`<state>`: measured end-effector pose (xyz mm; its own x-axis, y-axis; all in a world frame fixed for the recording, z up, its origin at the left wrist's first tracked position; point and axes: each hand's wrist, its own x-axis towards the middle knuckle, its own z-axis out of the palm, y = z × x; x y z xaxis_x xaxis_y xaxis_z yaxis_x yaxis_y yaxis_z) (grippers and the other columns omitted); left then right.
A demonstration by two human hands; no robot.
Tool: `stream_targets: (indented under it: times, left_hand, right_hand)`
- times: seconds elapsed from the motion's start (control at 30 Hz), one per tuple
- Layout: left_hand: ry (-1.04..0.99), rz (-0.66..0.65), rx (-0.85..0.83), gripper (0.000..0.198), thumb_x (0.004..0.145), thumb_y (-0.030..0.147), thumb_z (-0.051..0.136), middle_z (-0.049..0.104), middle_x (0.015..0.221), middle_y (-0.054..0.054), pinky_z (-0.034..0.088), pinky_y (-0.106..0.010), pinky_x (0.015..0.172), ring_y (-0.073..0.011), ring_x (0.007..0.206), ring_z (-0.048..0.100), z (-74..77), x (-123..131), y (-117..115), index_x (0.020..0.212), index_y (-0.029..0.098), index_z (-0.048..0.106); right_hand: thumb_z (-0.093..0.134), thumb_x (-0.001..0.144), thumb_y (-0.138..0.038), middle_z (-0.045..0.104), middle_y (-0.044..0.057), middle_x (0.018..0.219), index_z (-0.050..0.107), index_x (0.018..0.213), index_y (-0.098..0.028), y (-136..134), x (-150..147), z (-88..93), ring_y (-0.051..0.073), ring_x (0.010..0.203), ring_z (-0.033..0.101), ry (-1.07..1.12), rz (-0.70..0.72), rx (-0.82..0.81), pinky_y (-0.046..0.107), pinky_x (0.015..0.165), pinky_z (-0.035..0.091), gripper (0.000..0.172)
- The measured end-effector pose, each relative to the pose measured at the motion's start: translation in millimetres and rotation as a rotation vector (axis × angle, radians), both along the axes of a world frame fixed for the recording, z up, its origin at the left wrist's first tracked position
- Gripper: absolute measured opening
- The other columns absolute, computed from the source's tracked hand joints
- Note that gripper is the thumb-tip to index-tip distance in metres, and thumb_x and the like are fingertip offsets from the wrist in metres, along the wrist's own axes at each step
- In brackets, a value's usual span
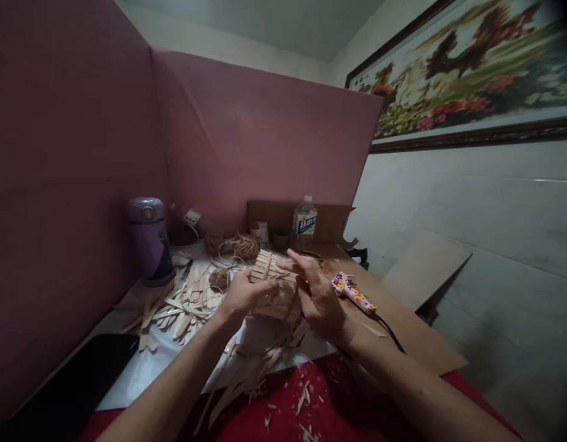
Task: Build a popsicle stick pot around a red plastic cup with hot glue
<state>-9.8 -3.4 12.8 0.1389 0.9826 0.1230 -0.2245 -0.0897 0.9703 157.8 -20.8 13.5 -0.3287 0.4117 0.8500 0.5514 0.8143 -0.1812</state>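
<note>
A small structure of wooden craft sticks point(263, 263) set side by side, with twine across it, is held up over the table. My left hand point(249, 291) grips its left side, thumb across the front. At its right side is my right hand point(317, 298), fingers stretched out and touching or very near the sticks. The palm side and part of the structure's right are hidden behind that hand. Loose craft sticks point(191, 310) lie in a pile left of my left hand. A patterned glue gun point(354, 293) rests right of my right hand.
Balls of twine point(246, 247) sit behind the pile. A purple flask point(149, 242) stands at the left, a labelled bottle point(305, 221) at the back. A black flat object point(80, 383) lies front left. Wood scraps point(304, 396) litter the red cloth point(336, 399); cardboard point(416, 337) covers the right side.
</note>
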Motion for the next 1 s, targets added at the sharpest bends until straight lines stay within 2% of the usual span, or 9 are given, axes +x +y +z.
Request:
stream_targets:
  times: [0.1, 0.27, 0.43, 0.5, 0.7, 0.8, 0.93, 1.0]
  left_hand:
    - [-0.022, -0.021, -0.001, 0.034, 0.050, 0.023, 0.080, 0.072, 0.072, -0.003, 0.048, -0.027, 0.063, -0.0155, 0.060, 0.062, 1.5, 0.3, -1.3, 0.082, 0.013, 0.073]
    - [0.000, -0.015, 0.011, 0.029, 0.052, 0.024, 0.080, 0.069, 0.065, -0.002, 0.045, -0.025, 0.058, -0.0133, 0.056, 0.059, 0.7, -0.8, -0.9, 0.077, 0.012, 0.072]
    - [-0.023, 0.008, 0.009, 0.030, 0.048, 0.023, 0.081, 0.071, 0.069, -0.003, 0.046, -0.026, 0.061, -0.0146, 0.060, 0.060, -3.1, -1.0, 3.6, 0.074, 0.012, 0.072]
    - [-0.030, 0.018, 0.010, 0.030, 0.046, 0.023, 0.082, 0.070, 0.068, -0.003, 0.046, -0.026, 0.061, -0.0146, 0.060, 0.060, -3.2, -0.5, 4.1, 0.073, 0.012, 0.072]
    - [-0.032, -0.026, -0.009, 0.033, 0.048, 0.023, 0.081, 0.071, 0.069, -0.003, 0.047, -0.026, 0.061, -0.0141, 0.059, 0.060, 1.5, -0.3, -0.9, 0.078, 0.012, 0.072]
    - [-0.027, -0.021, -0.005, 0.030, 0.049, 0.022, 0.080, 0.069, 0.066, -0.001, 0.046, -0.024, 0.058, -0.0127, 0.057, 0.059, 1.8, -0.5, -1.3, 0.076, 0.012, 0.071]
    - [-0.035, 0.008, 0.015, 0.029, 0.048, 0.021, 0.080, 0.070, 0.065, -0.001, 0.045, -0.023, 0.057, -0.0121, 0.056, 0.059, -1.0, -0.2, 1.7, 0.074, 0.012, 0.072]
    - [-0.037, 0.007, 0.003, 0.030, 0.048, 0.021, 0.080, 0.070, 0.065, -0.001, 0.047, -0.024, 0.058, -0.0130, 0.056, 0.060, -2.3, -0.1, 2.4, 0.075, 0.012, 0.072]
  right_hand:
    - [0.037, 0.087, -0.004, 0.064, 0.009, 0.118, 0.033, 0.141, -0.022, -1.7, -1.2, -0.6, 0.021, 0.115, 0.056, 0.091, 0.005, -0.090, 0.042, 0.097, 0.046, 0.057]
    - [0.040, 0.087, -0.004, 0.066, 0.008, 0.116, 0.032, 0.141, -0.022, -4.7, -1.1, -2.1, 0.022, 0.119, 0.051, -0.041, 0.065, 0.023, 0.043, 0.098, 0.045, 0.058]
    - [0.045, 0.083, -0.005, 0.068, 0.008, 0.112, 0.037, 0.138, -0.019, -5.0, -5.2, -5.6, 0.026, 0.117, 0.050, -0.122, -0.006, 0.071, 0.046, 0.096, 0.045, 0.057]
    - [0.045, 0.084, -0.005, 0.069, 0.008, 0.111, 0.040, 0.135, -0.019, -4.4, -7.5, -6.1, 0.026, 0.116, 0.051, -0.082, -0.005, 0.035, 0.045, 0.096, 0.044, 0.053]
    - [0.038, 0.087, -0.006, 0.068, 0.007, 0.101, 0.047, 0.124, -0.019, -2.1, -11.9, -3.2, 0.020, 0.098, 0.062, 0.272, 0.038, -0.246, 0.039, 0.091, 0.046, 0.041]
    - [0.038, 0.087, -0.007, 0.067, 0.007, 0.105, 0.046, 0.126, -0.021, -1.9, -11.7, -2.3, 0.020, 0.100, 0.061, 0.276, 0.032, -0.245, 0.039, 0.091, 0.045, 0.042]
    - [0.041, 0.084, -0.006, 0.066, 0.008, 0.107, 0.047, 0.129, -0.022, -2.9, -11.5, -4.2, 0.023, 0.109, 0.057, 0.142, 0.067, -0.162, 0.043, 0.095, 0.043, 0.048]
    - [0.041, 0.083, -0.005, 0.067, 0.008, 0.107, 0.047, 0.129, -0.022, -3.2, -11.9, -4.6, 0.022, 0.109, 0.057, 0.199, 0.083, -0.193, 0.043, 0.097, 0.042, 0.048]
